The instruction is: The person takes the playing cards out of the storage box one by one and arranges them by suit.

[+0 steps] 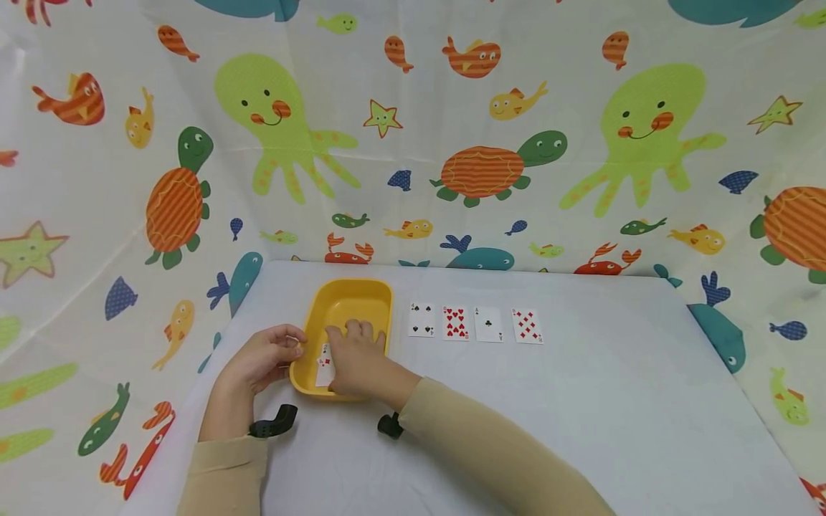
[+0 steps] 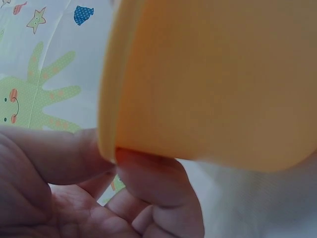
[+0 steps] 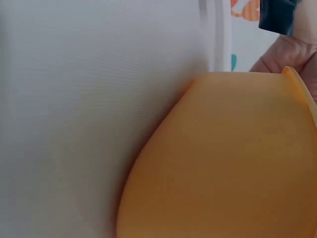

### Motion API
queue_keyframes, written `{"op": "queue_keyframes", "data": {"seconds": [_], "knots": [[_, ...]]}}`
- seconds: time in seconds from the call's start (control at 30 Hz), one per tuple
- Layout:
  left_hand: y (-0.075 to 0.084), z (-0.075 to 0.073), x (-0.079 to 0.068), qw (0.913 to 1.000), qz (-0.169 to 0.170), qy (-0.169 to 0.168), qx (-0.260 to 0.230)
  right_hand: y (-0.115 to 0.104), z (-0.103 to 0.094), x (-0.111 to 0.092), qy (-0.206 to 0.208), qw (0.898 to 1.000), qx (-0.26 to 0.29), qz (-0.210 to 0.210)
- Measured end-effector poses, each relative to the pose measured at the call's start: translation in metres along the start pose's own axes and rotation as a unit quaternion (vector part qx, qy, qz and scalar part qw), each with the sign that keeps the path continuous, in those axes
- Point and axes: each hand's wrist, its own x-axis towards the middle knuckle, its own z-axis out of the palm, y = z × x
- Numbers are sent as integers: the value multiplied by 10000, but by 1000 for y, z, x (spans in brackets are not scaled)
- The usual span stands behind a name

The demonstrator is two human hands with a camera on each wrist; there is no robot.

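Observation:
A yellow tray (image 1: 351,285) stands on the white table (image 1: 581,401), left of centre. My left hand (image 1: 284,347) pinches its left rim; the left wrist view shows thumb and fingers (image 2: 158,183) pressed against the tray's edge (image 2: 213,84). My right hand (image 1: 355,344) reaches into the tray with its fingers curled down onto a playing card (image 1: 325,367), which shows red pips beside the thumb. Whatever else is under this hand is hidden. The right wrist view shows only the tray's outer wall (image 3: 223,163) and part of the left hand (image 3: 282,54).
Four face-up cards lie in a row right of the tray, from a black one (image 1: 422,319) to a red one (image 1: 527,326). A sea-animal curtain (image 1: 490,165) closes off the back and both sides. Black wrist mounts (image 1: 274,421) sit near the front edge.

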Motion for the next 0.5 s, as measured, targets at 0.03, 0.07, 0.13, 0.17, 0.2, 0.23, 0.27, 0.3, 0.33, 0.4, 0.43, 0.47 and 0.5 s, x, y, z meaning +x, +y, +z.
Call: {"op": "queue_keyframes", "data": {"seconds": [0.03,0.07,0.13,0.17,0.2,0.23,0.27,0.3,0.33,0.4,0.43,0.47,0.5], "knots": [[0,0,0,10000,3,-4,-10,-1,0,0,-59,10000,-58,49],[0,0,0,10000,1,-7,-21,-1,0,1,-114,9998,-99,94],[-1,0,0,10000,-3,-5,-50,-2,0,2,-214,9994,-194,201],[-1,0,0,10000,-7,-2,-64,-3,0,2,-249,9991,-238,245],[-1,0,0,10000,-10,1,-86,-3,1,2,-270,9988,-281,284],[-1,0,0,10000,-10,-1,-92,-3,2,3,-280,9986,-331,312],[-1,1,0,10000,-14,5,-95,-3,2,3,-296,9983,-357,343],[-1,1,0,10000,-11,7,-99,-3,2,4,-303,9981,-398,365],[-1,1,0,9999,-9,7,-106,-3,3,4,-304,9979,-433,379],[0,1,0,9999,-4,13,-104,-4,4,4,-307,9978,-453,383],[0,1,0,10000,-1,11,-94,-4,4,5,-306,9978,-456,376],[1,1,-1,10000,0,5,-93,-4,5,5,-302,9979,-445,368],[1,1,-1,9999,-3,10,-103,-4,5,5,-296,9980,-433,358]]}}
